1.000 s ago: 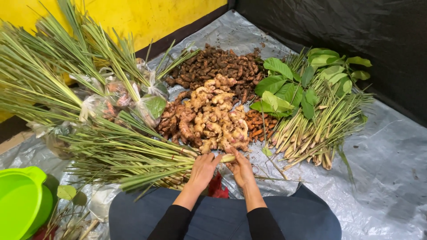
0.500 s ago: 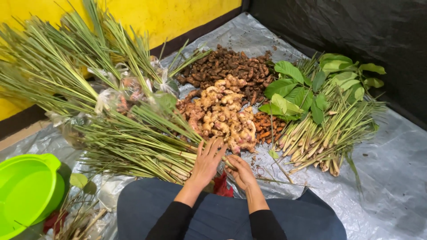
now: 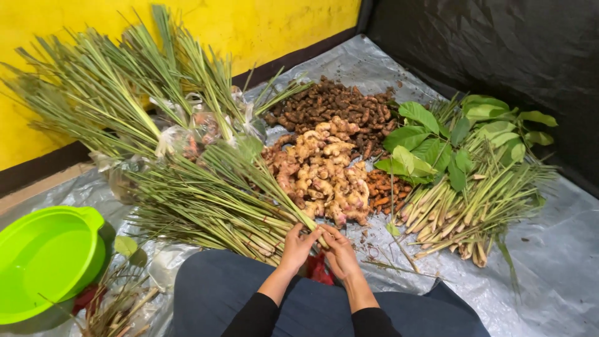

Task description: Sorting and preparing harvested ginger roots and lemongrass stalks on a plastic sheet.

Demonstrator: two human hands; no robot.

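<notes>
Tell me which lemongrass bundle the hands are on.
The left bundle, stalk bases meeting both hands. The right bundle, under broad green leaves, lies apart, untouched.

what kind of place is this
Likely a floor-level market stall or produce sorting spot: lemongrass bundles, a ginger pile and darker roots lie on a grey plastic sheet against a yellow wall.

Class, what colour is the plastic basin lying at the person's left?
The basin is bright lime green, shown in the head view, at the lower left edge.
</notes>
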